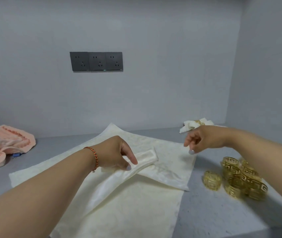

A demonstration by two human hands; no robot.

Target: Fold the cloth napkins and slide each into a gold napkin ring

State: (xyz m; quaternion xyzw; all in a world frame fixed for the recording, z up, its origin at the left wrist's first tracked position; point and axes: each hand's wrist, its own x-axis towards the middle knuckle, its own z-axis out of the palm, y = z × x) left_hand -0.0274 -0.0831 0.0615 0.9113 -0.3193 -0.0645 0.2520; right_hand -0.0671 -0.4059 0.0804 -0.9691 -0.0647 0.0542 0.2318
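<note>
A cream napkin (136, 200) lies spread on the grey counter, with another cream cloth (173, 157) flat beneath it. My left hand (118, 153) pinches a folded strip of napkin (147, 158) at the cloth's middle. My right hand (200, 138) hovers above the far right corner of the cloth, fingers loosely curled and holding nothing. A pile of several gold napkin rings (240, 177) sits on the counter to the right, one ring (212, 180) lying apart at its left. A finished napkin in a gold ring (196, 125) rests at the back right against the wall.
A pink towel (4, 145) is heaped at the left edge of the counter (205, 217). A dark triple wall socket (96, 61) is mounted on the grey back wall. A side wall closes in the right.
</note>
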